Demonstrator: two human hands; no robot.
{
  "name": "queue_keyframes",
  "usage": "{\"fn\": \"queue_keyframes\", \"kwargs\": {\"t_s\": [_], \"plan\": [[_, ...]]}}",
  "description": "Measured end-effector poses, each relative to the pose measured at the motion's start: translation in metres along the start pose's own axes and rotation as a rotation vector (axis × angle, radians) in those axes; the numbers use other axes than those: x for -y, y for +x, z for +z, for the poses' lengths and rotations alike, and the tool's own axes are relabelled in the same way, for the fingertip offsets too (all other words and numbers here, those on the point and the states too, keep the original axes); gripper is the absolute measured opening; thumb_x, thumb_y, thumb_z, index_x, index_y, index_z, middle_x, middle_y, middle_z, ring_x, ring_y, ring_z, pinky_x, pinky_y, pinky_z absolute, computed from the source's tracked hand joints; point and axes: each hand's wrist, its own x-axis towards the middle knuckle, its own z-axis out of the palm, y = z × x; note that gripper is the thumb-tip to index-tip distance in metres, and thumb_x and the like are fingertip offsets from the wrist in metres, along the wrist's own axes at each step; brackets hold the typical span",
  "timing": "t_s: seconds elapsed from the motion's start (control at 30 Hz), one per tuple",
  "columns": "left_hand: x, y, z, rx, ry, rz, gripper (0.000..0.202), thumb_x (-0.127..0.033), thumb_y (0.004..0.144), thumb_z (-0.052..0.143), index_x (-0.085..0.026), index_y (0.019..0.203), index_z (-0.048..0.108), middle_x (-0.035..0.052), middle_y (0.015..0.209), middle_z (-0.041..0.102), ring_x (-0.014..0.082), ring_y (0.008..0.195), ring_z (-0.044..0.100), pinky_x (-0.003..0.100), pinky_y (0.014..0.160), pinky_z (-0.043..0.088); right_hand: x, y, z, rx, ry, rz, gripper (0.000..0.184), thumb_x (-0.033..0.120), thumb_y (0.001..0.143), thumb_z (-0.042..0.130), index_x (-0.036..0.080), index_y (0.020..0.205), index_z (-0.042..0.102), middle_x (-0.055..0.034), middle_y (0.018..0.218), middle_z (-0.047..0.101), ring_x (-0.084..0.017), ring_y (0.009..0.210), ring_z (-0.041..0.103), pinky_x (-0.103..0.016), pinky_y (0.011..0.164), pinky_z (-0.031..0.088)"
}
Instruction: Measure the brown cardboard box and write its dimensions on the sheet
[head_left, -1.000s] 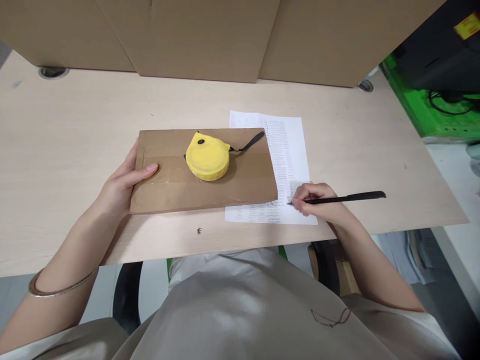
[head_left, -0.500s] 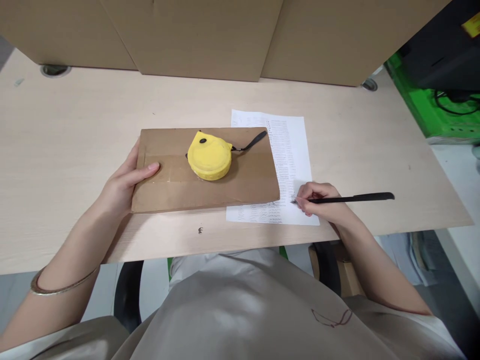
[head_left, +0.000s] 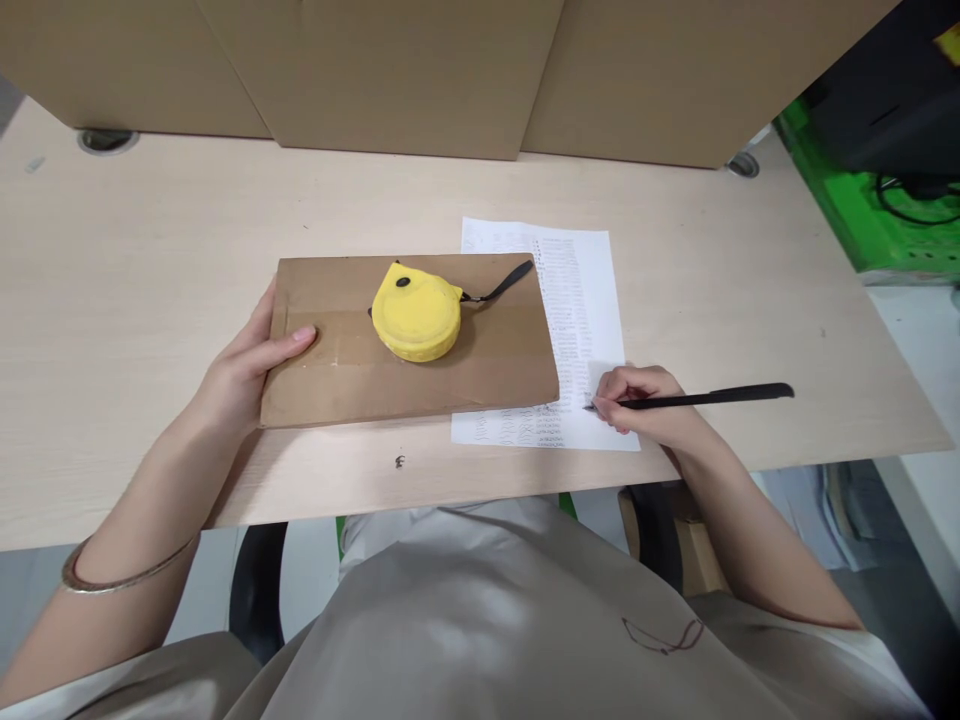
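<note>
My left hand (head_left: 251, 365) grips the left end of a flat cardboard box (head_left: 495, 350), thumb on top and the other fingers hidden beneath. A yellow tape measure (head_left: 417, 315) with a black wrist strap (head_left: 514, 280) lies on the box. The box's right part covers some of a white sheet of paper (head_left: 589, 300) bearing rows of small print and handwriting. In a writing grip, my right hand (head_left: 641, 395) holds a black pen (head_left: 720, 395), its tip at the paper's lower right, just right of the box.
Large cardboard panels (head_left: 405, 80) stand along the back of the pale wooden table (head_left: 187, 210). Round cable holes are set at the back left and back right. On the right are a green crate (head_left: 832, 200) and a dark device. A small dark mark (head_left: 400, 461) shows near the front edge.
The whole view has shifted very slightly. Both hands, the box, the tape measure and the paper keep their places; the pen looks almost unmoved.
</note>
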Motion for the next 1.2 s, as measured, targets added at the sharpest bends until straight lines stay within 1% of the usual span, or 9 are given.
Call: {"fn": "queue_keyframes", "kwargs": {"t_s": [0.2, 0.33, 0.4, 0.5, 0.63, 0.73, 0.83, 1.07, 1.2], "plan": [[0.0051, 0.0045, -0.0048, 0.008, -0.026, 0.022, 0.078, -0.038, 0.077, 0.086, -0.029, 0.151, 0.063, 0.0065, 0.146, 0.071, 0.0371, 0.12, 0.074, 0.035, 0.082, 0.069, -0.0015, 0.0, 0.0018, -0.027, 0.004, -0.013, 0.031, 0.02, 0.08, 0.076, 0.022, 0.06, 0.052, 0.0021, 0.055, 0.054, -0.01, 0.049, 0.047, -0.025, 0.046, 0.036], [0.0065, 0.0056, -0.0051, -0.007, -0.015, 0.022, 0.078, -0.037, 0.075, 0.086, -0.029, 0.15, 0.065, 0.0071, 0.144, 0.072, 0.0366, 0.118, 0.075, 0.033, 0.076, 0.07, -0.0016, 0.0005, 0.0014, -0.011, -0.002, -0.028, 0.029, 0.02, 0.081, 0.075, 0.022, 0.06, 0.054, 0.0016, 0.056, 0.055, -0.01, 0.049, 0.049, -0.025, 0.047, 0.037], [0.0061, 0.0047, -0.0043, -0.013, -0.007, 0.021, 0.077, -0.037, 0.077, 0.085, -0.03, 0.15, 0.065, 0.007, 0.144, 0.072, 0.0369, 0.119, 0.075, 0.034, 0.077, 0.07, -0.0015, 0.0009, 0.0009, -0.013, -0.006, -0.033, 0.029, 0.019, 0.079, 0.074, 0.022, 0.059, 0.054, 0.0017, 0.056, 0.056, -0.01, 0.049, 0.049, -0.025, 0.046, 0.036], [0.0054, 0.0035, -0.0032, -0.028, 0.01, 0.02, 0.076, -0.039, 0.077, 0.083, -0.03, 0.151, 0.064, 0.0075, 0.144, 0.071, 0.0393, 0.121, 0.074, 0.043, 0.088, 0.071, -0.0026, 0.0012, 0.0001, -0.008, -0.009, -0.045, 0.028, 0.018, 0.078, 0.074, 0.022, 0.059, 0.055, 0.002, 0.056, 0.056, -0.01, 0.047, 0.048, -0.025, 0.046, 0.035], [0.006, 0.0042, -0.0031, -0.039, 0.02, 0.018, 0.079, -0.041, 0.075, 0.084, -0.03, 0.15, 0.064, 0.0082, 0.145, 0.071, 0.0434, 0.125, 0.071, 0.058, 0.105, 0.063, -0.0053, 0.0002, -0.0011, -0.013, -0.008, -0.058, 0.028, 0.019, 0.082, 0.074, 0.022, 0.061, 0.056, 0.002, 0.054, 0.057, -0.011, 0.047, 0.051, -0.026, 0.047, 0.036], [0.0067, 0.005, -0.0037, -0.032, 0.024, 0.016, 0.08, -0.042, 0.074, 0.084, -0.031, 0.151, 0.064, 0.008, 0.146, 0.07, 0.0451, 0.129, 0.069, 0.065, 0.112, 0.057, -0.0057, -0.0013, -0.0016, -0.038, -0.017, -0.065, 0.03, 0.018, 0.084, 0.073, 0.023, 0.061, 0.054, 0.0024, 0.054, 0.056, -0.011, 0.047, 0.049, -0.026, 0.048, 0.036], [0.007, 0.0047, -0.004, -0.032, 0.034, 0.016, 0.08, -0.042, 0.075, 0.084, -0.032, 0.152, 0.063, 0.0077, 0.147, 0.069, 0.0462, 0.13, 0.068, 0.068, 0.115, 0.052, -0.005, -0.0022, -0.0016, -0.021, -0.016, -0.061, 0.03, 0.018, 0.084, 0.074, 0.023, 0.062, 0.055, 0.002, 0.056, 0.057, -0.011, 0.048, 0.049, -0.027, 0.048, 0.036], [0.0046, 0.0025, -0.002, -0.016, 0.02, 0.027, 0.073, -0.039, 0.078, 0.082, -0.031, 0.149, 0.065, 0.0071, 0.145, 0.071, 0.0444, 0.132, 0.067, 0.064, 0.116, 0.055, -0.0064, -0.0009, -0.0018, -0.026, -0.012, -0.052, 0.029, 0.017, 0.082, 0.074, 0.023, 0.061, 0.055, 0.0021, 0.055, 0.056, -0.011, 0.047, 0.048, -0.027, 0.048, 0.033], [0.0041, 0.0039, -0.0017, -0.005, 0.012, 0.027, 0.077, -0.041, 0.076, 0.084, -0.031, 0.15, 0.064, 0.0076, 0.146, 0.07, 0.0446, 0.132, 0.068, 0.062, 0.115, 0.056, -0.005, -0.0001, -0.0012, -0.067, -0.008, -0.042, 0.03, 0.017, 0.079, 0.074, 0.023, 0.059, 0.052, 0.0024, 0.055, 0.054, -0.01, 0.047, 0.044, -0.027, 0.047, 0.031]]}}
